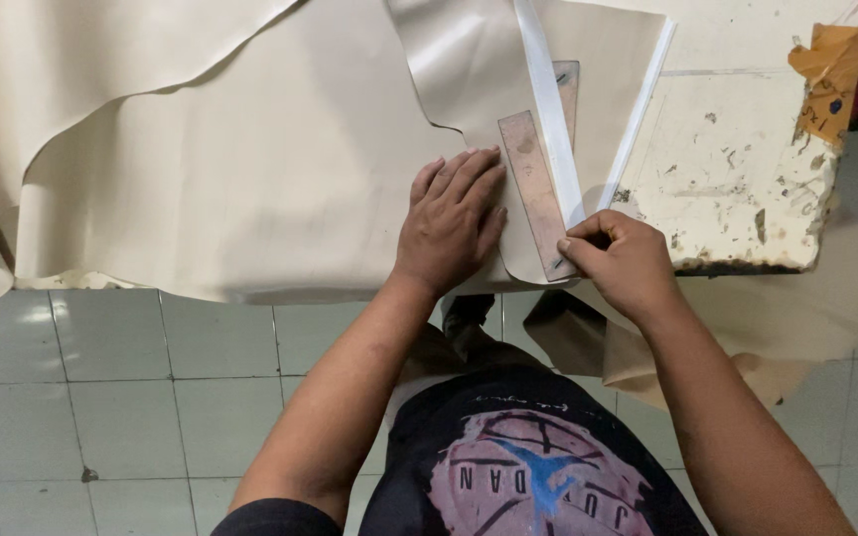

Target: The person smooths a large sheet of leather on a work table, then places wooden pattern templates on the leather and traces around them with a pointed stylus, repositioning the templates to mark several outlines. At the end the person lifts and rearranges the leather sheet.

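My left hand [452, 220] lies flat, fingers together, on a cream leather-like sheet [250, 169] beside a worn metal ruler [533, 189]. The ruler runs away from me along the sheet's near edge. My right hand [620, 260] is closed around a small tool whose tip meets the ruler's near end; the tool itself is mostly hidden by my fingers. A long white strip [551, 109] crosses over the ruler, and a second white strip [638, 119] slants to its right.
The sheet drapes over a white table [737, 159] with chipped paint, near its front right corner. An orange paper scrap [826, 74] sticks at the far right corner. More cream material [796, 318] hangs below the table edge. Pale floor tiles [121, 397] lie beneath.
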Demonstrator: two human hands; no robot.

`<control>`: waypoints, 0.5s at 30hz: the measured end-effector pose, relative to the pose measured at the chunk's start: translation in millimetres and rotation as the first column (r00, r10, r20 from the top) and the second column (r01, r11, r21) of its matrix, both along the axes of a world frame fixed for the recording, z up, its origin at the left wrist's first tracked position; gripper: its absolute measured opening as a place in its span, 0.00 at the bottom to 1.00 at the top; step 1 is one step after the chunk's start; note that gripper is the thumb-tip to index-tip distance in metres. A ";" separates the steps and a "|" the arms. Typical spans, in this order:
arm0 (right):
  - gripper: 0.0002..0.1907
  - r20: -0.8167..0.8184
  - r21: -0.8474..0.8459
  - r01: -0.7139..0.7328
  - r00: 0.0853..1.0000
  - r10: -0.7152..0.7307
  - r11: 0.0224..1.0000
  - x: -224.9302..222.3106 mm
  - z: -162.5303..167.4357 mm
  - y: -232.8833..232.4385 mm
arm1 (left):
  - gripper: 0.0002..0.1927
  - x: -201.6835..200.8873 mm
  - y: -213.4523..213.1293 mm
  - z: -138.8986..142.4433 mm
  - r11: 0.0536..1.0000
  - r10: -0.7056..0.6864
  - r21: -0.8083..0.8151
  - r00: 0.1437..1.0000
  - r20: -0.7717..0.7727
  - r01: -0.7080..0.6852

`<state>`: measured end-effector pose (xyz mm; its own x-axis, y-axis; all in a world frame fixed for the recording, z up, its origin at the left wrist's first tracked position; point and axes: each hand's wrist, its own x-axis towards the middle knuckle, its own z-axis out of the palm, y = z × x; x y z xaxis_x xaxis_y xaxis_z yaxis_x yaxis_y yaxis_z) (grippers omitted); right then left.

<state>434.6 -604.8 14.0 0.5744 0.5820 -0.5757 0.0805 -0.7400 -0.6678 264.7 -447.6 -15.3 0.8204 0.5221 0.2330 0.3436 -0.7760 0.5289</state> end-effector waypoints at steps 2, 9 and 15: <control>0.08 0.007 0.033 0.010 1.000 -0.010 0.999 -0.9 -2.9 -2.2 | 0.23 0.3 -0.2 -0.3 1.000 0.007 0.009 1.000 0.003 -0.007; 0.07 0.028 0.159 0.046 0.998 -0.051 0.986 -4.1 -11.0 -8.6 | 0.21 -0.1 -0.6 -1.3 1.000 0.020 -0.008 1.000 0.021 -0.019; 0.07 -0.001 0.072 0.056 0.998 -0.056 0.996 -2.0 -7.6 -8.2 | 0.18 0.0 -0.2 -0.3 0.999 0.015 -0.032 1.000 -0.006 -0.016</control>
